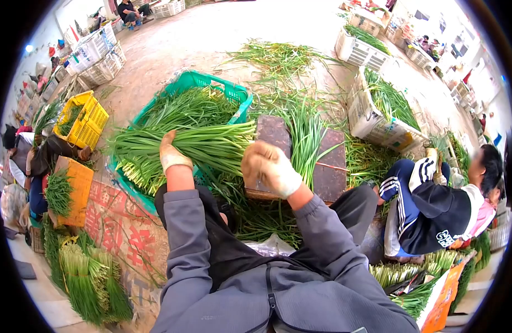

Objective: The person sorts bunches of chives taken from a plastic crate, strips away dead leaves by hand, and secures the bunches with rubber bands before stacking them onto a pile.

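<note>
My left hand (173, 155), in a pale work glove, is closed around a large bunch of garlic chives (217, 145). The bunch lies sideways over the green crate (243, 101), its pale stem ends to the left and leaf tips to the right. My right hand (271, 169), also gloved, has its fingers curled beside the leaf tips; whether anything is pinched in them is hidden. Just beyond it, loose garlic chives (303, 141) lie across a dark board (332, 180) in front of my knees. More chives fill the crate beneath the bunch.
Leaf litter (278, 58) is strewn over the floor ahead. White crates (367, 114) of chives stand to the right, near a seated co-worker (433, 194). At the left are a yellow crate (92, 119), another seated person (25, 161) and tied chive bundles (92, 277).
</note>
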`<state>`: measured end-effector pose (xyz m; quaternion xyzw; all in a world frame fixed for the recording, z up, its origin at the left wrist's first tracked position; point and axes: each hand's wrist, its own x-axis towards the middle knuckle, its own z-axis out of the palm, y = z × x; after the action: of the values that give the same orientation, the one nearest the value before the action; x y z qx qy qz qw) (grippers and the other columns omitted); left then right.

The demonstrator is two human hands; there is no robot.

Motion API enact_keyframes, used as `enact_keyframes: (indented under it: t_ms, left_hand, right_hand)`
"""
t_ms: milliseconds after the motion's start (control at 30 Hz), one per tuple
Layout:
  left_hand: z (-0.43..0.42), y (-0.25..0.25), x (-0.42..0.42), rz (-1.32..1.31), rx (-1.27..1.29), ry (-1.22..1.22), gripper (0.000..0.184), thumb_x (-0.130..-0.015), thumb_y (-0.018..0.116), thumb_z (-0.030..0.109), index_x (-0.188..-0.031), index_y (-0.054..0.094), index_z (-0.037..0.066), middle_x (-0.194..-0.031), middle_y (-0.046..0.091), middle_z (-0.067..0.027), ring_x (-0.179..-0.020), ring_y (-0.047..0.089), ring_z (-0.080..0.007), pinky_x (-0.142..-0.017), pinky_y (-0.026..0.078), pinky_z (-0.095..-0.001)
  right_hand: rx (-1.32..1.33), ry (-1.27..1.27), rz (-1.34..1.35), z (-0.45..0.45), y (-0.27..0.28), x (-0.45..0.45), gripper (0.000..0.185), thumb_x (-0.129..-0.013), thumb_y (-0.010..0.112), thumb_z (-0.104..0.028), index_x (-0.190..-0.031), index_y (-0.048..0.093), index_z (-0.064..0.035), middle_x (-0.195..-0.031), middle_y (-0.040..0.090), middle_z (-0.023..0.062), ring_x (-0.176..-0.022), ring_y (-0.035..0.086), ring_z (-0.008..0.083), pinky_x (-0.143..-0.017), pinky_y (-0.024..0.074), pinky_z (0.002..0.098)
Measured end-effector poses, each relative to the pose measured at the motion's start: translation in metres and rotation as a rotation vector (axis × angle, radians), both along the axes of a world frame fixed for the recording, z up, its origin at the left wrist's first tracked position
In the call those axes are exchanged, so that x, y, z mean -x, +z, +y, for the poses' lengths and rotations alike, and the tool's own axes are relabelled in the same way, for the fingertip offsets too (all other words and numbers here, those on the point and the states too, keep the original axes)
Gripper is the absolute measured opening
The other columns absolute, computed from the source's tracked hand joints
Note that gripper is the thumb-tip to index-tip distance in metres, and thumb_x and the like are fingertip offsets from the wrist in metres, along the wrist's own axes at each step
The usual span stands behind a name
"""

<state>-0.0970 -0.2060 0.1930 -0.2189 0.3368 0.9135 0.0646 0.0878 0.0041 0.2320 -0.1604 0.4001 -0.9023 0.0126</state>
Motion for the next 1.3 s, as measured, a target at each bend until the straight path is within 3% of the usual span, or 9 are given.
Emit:
enact_keyframes:
  t_ms: [67, 133, 333, 433, 567, 667, 867, 967, 1300]
  left_hand:
    - [-0.002, 0.005, -0.003, 0.005, -0.078, 0.01, 0.036, -0.086, 0.067, 0.023, -0.116, 0.06, 0.005, -0.115, 0.064, -0.0148, -0.097, 0.063, -0.0326, -0.092, 0.05, -0.049]
    - [0.006, 0.019, -0.011, -0.033, -0.034, 0.038, 0.034, -0.089, 0.064, 0.024, -0.116, 0.059, 0.004, -0.116, 0.065, -0.0154, -0.099, 0.063, -0.0345, -0.092, 0.05, -0.0516]
    - [0.024, 0.012, -0.018, 0.07, -0.082, -0.039, 0.03, -0.092, 0.06, 0.025, -0.113, 0.061, 0.004, -0.117, 0.066, -0.0158, -0.1, 0.063, -0.0366, -0.094, 0.048, -0.0538]
    - [0.025, 0.012, -0.018, 0.09, -0.061, -0.06, 0.032, -0.093, 0.058, 0.03, -0.111, 0.062, 0.004, -0.115, 0.066, -0.0173, -0.101, 0.062, -0.0375, -0.095, 0.048, -0.0536]
    - [0.018, 0.023, -0.017, 0.097, -0.071, -0.032, 0.032, -0.093, 0.055, 0.032, -0.11, 0.062, 0.005, -0.114, 0.067, -0.0169, -0.103, 0.062, -0.039, -0.095, 0.047, -0.0563]
    - [0.013, 0.029, -0.019, 0.094, -0.094, -0.025, 0.029, -0.095, 0.053, 0.03, -0.108, 0.061, 0.005, -0.112, 0.067, -0.0166, -0.102, 0.062, -0.0391, -0.095, 0.048, -0.0564]
    - [0.012, 0.021, -0.015, 0.117, -0.091, -0.056, 0.031, -0.095, 0.052, 0.031, -0.11, 0.06, 0.005, -0.113, 0.067, -0.0161, -0.103, 0.062, -0.0376, -0.094, 0.049, -0.0557]
    - [0.018, 0.016, -0.017, 0.17, -0.06, -0.092, 0.03, -0.094, 0.053, 0.029, -0.11, 0.058, 0.004, -0.107, 0.065, -0.0147, -0.097, 0.063, -0.0354, -0.089, 0.051, -0.0525]
    - [0.026, 0.011, -0.025, 0.141, -0.07, -0.149, 0.028, -0.092, 0.059, 0.026, -0.109, 0.058, 0.003, -0.109, 0.063, -0.0153, -0.096, 0.061, -0.0356, -0.089, 0.05, -0.0524]
  right_hand:
    - [-0.743, 0.115, -0.361, -0.006, 0.018, -0.02, 0.021, -0.095, 0.063, -0.016, -0.106, 0.065, 0.0022, -0.099, 0.07, 0.0141, -0.089, 0.069, 0.0168, -0.075, 0.0557, 0.0321]
    - [-1.358, -0.133, -0.092, -0.021, -0.048, -0.014, 0.054, -0.084, 0.072, -0.037, -0.122, 0.064, 0.0009, -0.108, 0.069, 0.024, -0.104, 0.067, 0.036, -0.093, 0.0518, 0.0403]
    - [-1.365, -0.852, 0.176, -0.073, -0.095, 0.031, 0.056, -0.087, 0.067, -0.044, -0.124, 0.061, -0.0018, -0.104, 0.068, 0.0246, -0.104, 0.064, 0.0404, -0.092, 0.0498, 0.0452]
    - [-1.25, -0.473, 0.11, -0.073, -0.108, 0.031, 0.034, -0.102, 0.047, -0.034, -0.1, 0.061, -0.0027, -0.09, 0.064, 0.0263, -0.089, 0.06, 0.0476, -0.075, 0.0474, 0.0533]
    - [-1.507, -0.105, -0.051, -0.041, -0.147, -0.032, 0.026, -0.097, 0.058, -0.03, -0.095, 0.062, -0.0044, -0.088, 0.066, 0.023, -0.086, 0.063, 0.0458, -0.073, 0.0495, 0.0521]
    - [-1.946, 0.685, 0.002, -0.004, -0.182, -0.07, 0.037, -0.088, 0.065, -0.023, -0.122, 0.067, -0.0082, -0.109, 0.072, 0.0186, -0.107, 0.068, 0.0345, -0.09, 0.0518, 0.044]
    - [-1.062, -0.704, -0.087, 0.026, -0.022, -0.039, 0.024, -0.087, 0.071, -0.03, -0.097, 0.075, -0.0082, -0.102, 0.069, 0.0158, -0.097, 0.066, 0.0299, -0.083, 0.0528, 0.0387]
    - [-1.514, -1.01, -0.004, 0.031, 0.016, -0.014, 0.03, -0.084, 0.073, -0.038, -0.09, 0.074, -0.0092, -0.097, 0.066, 0.0142, -0.097, 0.062, 0.0319, -0.083, 0.0508, 0.0418]
    - [-0.873, -0.767, -0.199, -0.004, -0.058, 0.022, 0.03, -0.08, 0.077, -0.031, -0.101, 0.077, -0.0087, -0.1, 0.07, 0.0173, -0.098, 0.066, 0.0333, -0.087, 0.0522, 0.0402]
